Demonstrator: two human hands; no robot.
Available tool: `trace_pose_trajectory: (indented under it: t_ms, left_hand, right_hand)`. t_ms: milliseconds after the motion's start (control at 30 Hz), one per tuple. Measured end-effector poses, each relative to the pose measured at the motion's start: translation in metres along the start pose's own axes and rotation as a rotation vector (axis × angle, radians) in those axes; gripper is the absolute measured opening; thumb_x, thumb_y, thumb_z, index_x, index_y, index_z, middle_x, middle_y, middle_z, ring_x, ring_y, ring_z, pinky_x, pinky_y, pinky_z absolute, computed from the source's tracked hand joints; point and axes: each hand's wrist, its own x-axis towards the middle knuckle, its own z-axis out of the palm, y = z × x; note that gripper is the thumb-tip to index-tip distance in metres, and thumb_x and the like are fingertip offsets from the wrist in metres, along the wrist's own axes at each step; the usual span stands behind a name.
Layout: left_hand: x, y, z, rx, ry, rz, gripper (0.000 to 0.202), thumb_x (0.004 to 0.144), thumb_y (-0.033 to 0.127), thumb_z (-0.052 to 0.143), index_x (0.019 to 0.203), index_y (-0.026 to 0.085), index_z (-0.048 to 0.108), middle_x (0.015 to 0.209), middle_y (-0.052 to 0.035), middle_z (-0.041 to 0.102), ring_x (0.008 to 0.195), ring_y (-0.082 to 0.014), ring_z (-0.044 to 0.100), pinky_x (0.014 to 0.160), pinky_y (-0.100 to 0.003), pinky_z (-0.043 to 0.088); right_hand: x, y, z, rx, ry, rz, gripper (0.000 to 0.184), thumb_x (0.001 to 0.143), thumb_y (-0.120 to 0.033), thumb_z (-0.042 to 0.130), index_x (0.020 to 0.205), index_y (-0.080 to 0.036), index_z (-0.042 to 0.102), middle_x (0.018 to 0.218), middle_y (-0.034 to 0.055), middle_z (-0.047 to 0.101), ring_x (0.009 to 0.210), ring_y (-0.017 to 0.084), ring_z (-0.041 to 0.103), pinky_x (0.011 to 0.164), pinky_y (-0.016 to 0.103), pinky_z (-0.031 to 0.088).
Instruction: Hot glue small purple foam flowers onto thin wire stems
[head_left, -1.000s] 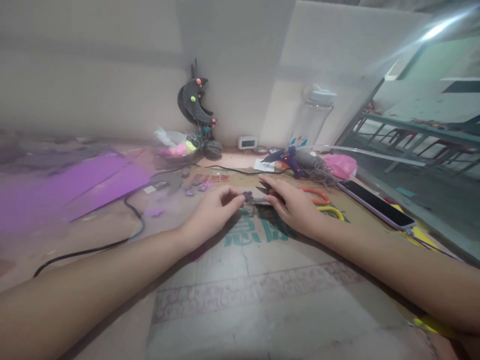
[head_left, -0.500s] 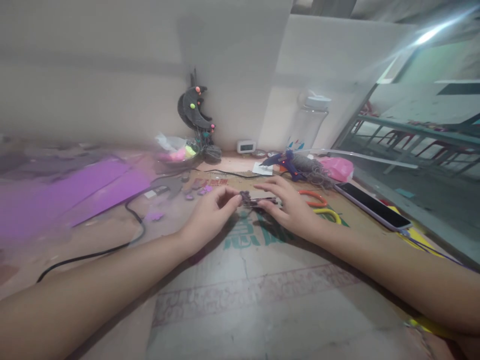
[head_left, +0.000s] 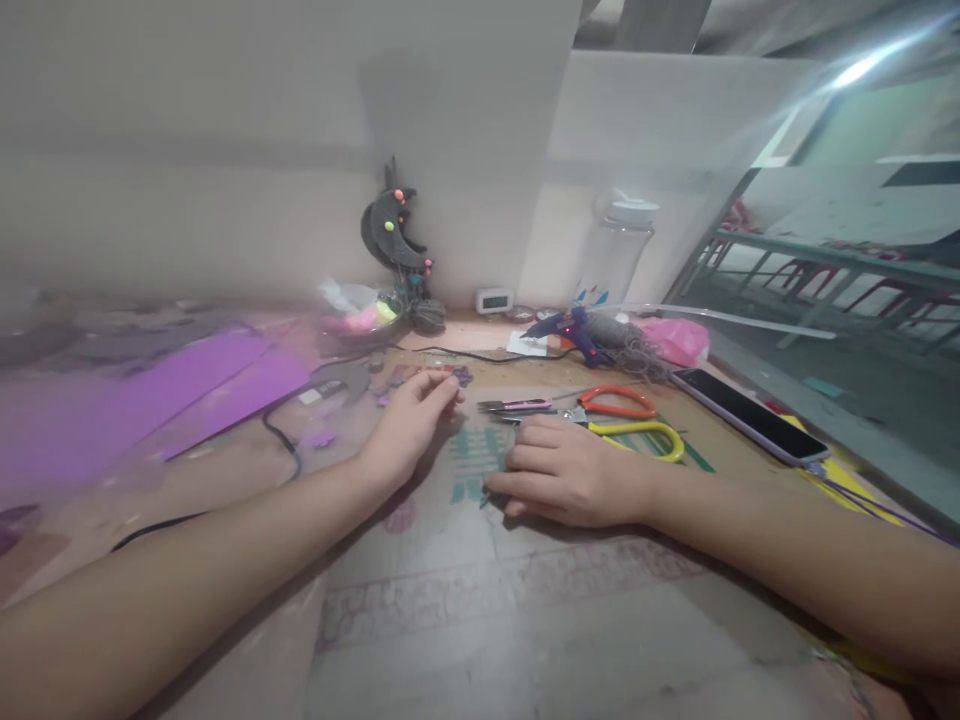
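My left hand (head_left: 412, 420) hovers over the cardboard sheet (head_left: 420, 640) with thumb and fingers closed together. A small dark purple flower-shaped piece (head_left: 464, 376) shows at its fingertips. My right hand (head_left: 566, 472) lies low on the cardboard, palm down, fingers apart and forefinger reaching left. Beside that fingertip is a tiny dark scrap (head_left: 484, 498); whether a finger touches it is unclear. Pink-handled thread snips (head_left: 521, 405) lie just beyond the right hand. Scissors with one orange and one yellow handle loop (head_left: 616, 402) lie behind it, partly covered by the hand.
Purple sheets (head_left: 217, 385) and a black cable (head_left: 281, 435) lie left. Behind stand a dark crescent ornament (head_left: 390, 230), a small clock (head_left: 494, 300) and a clear bottle (head_left: 619, 250). A blue glue gun (head_left: 570, 330), grey yarn (head_left: 619, 335) and a phone (head_left: 750, 415) are right.
My right hand has left the snips, which now lie on the cardboard, and moved down nearer me. My left hand has shifted left with the purple piece.
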Motion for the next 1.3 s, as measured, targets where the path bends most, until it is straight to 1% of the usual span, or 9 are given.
trace_pose_trajectory:
  t_ms: [233, 367, 433, 533, 600, 733, 933, 1167, 1300]
  left_hand:
    - [-0.002, 0.003, 0.001, 0.072, -0.051, 0.065, 0.021, 0.082, 0.036, 0.064, 0.081, 0.015, 0.059, 0.073, 0.0017, 0.06, 0.063, -0.0091, 0.053, 0.063, -0.022, 0.044]
    - [-0.003, 0.002, 0.0, 0.108, -0.084, 0.084, 0.019, 0.082, 0.034, 0.064, 0.086, 0.016, 0.059, 0.074, 0.0014, 0.061, 0.065, -0.0106, 0.055, 0.064, -0.024, 0.045]
    - [-0.006, 0.002, 0.0, 0.159, -0.103, 0.105, 0.019, 0.083, 0.035, 0.064, 0.088, 0.017, 0.06, 0.075, 0.0006, 0.062, 0.068, -0.0127, 0.058, 0.066, -0.025, 0.047]
    - [-0.013, 0.004, 0.001, 0.325, -0.137, 0.181, 0.017, 0.086, 0.034, 0.062, 0.09, 0.017, 0.062, 0.081, -0.0021, 0.066, 0.076, -0.016, 0.062, 0.07, -0.028, 0.048]
    - [-0.018, 0.007, 0.002, 0.455, -0.164, 0.266, 0.015, 0.087, 0.032, 0.061, 0.09, 0.017, 0.065, 0.088, -0.0042, 0.069, 0.081, -0.0176, 0.064, 0.073, -0.03, 0.049]
    - [-0.024, 0.01, 0.003, 0.577, -0.222, 0.391, 0.013, 0.088, 0.026, 0.059, 0.092, 0.018, 0.068, 0.09, -0.0044, 0.071, 0.085, -0.0178, 0.065, 0.078, -0.031, 0.05]
    - [-0.023, 0.006, 0.0, 0.638, -0.269, 0.496, 0.011, 0.088, 0.02, 0.06, 0.093, 0.017, 0.069, 0.09, -0.0037, 0.072, 0.084, -0.0174, 0.065, 0.08, -0.033, 0.05]
    - [-0.024, 0.006, -0.002, 0.624, -0.275, 0.662, 0.009, 0.088, 0.015, 0.06, 0.091, 0.018, 0.067, 0.09, -0.003, 0.072, 0.086, -0.0164, 0.065, 0.081, -0.032, 0.05]
    - [-0.024, 0.006, -0.001, 0.596, -0.302, 0.711, 0.008, 0.089, 0.016, 0.06, 0.091, 0.019, 0.067, 0.092, -0.0026, 0.071, 0.088, -0.0154, 0.065, 0.082, -0.03, 0.05]
  right_hand:
    - [-0.004, -0.003, -0.007, 0.106, 0.216, -0.037, 0.014, 0.097, -0.024, 0.048, 0.1, -0.017, 0.06, 0.08, 0.005, 0.067, 0.073, 0.017, 0.056, 0.071, 0.033, 0.045]
    - [-0.005, -0.001, 0.001, 0.289, 0.399, 0.317, 0.009, 0.094, -0.025, 0.055, 0.086, -0.021, 0.054, 0.077, 0.0033, 0.064, 0.072, 0.016, 0.057, 0.07, 0.031, 0.047]
    - [-0.005, 0.003, 0.007, 0.351, 0.474, 0.535, 0.008, 0.092, -0.027, 0.058, 0.094, -0.02, 0.055, 0.08, 0.0034, 0.064, 0.074, 0.016, 0.059, 0.07, 0.029, 0.048]
    - [-0.003, 0.01, 0.012, 0.493, 0.435, 0.771, 0.021, 0.094, -0.03, 0.054, 0.11, -0.018, 0.057, 0.082, 0.003, 0.065, 0.075, 0.016, 0.062, 0.071, 0.028, 0.049]
    - [-0.002, 0.013, 0.012, 0.607, 0.362, 0.848, 0.024, 0.097, -0.033, 0.046, 0.103, -0.017, 0.062, 0.078, 0.0027, 0.066, 0.075, 0.016, 0.062, 0.071, 0.028, 0.048]
    - [0.002, 0.013, 0.009, 0.765, 0.278, 0.894, 0.037, 0.099, -0.039, 0.04, 0.085, -0.016, 0.066, 0.078, 0.0047, 0.068, 0.075, 0.017, 0.063, 0.069, 0.028, 0.047]
    - [0.006, 0.01, 0.008, 0.857, 0.199, 0.983, 0.024, 0.089, -0.037, 0.057, 0.075, -0.018, 0.064, 0.074, 0.0016, 0.066, 0.072, 0.016, 0.06, 0.069, 0.027, 0.045]
    - [0.005, 0.007, 0.013, 1.228, 0.336, 0.962, 0.023, 0.087, -0.035, 0.062, 0.102, -0.019, 0.058, 0.082, 0.0025, 0.067, 0.079, 0.017, 0.066, 0.076, 0.032, 0.051]
    - [0.007, 0.003, 0.014, 1.231, 0.433, 0.978, 0.022, 0.082, -0.029, 0.068, 0.1, -0.021, 0.06, 0.086, 0.0016, 0.066, 0.079, 0.015, 0.064, 0.075, 0.03, 0.051]
